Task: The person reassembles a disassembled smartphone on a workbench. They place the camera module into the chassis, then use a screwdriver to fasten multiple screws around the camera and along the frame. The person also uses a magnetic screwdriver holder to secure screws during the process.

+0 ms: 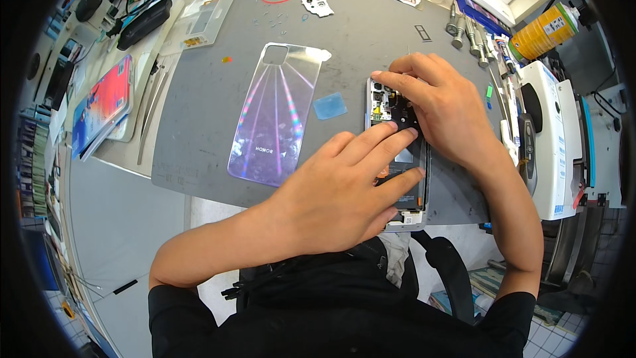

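Note:
An opened phone (416, 189) with bare inner parts and a black plate near its top lies at the mat's front. My left hand (344, 189) lies across it with fingers spread, fingertips touching its middle. My right hand (437, 103) curls over its upper right, index finger at the top corner and fingers wrapped round the edge, hiding part of it. Left of the phone lies a detached glossy purple back cover (265, 126), with a small translucent blue square (330, 105) between them.
The grey mat (192, 113) holds a red ring, small parts and a tube. A clear box (205, 13) and phone cases (103, 106) are at left. Screwdrivers (474, 36), a yellow spray can (540, 33) and a white device (546, 139) line the right.

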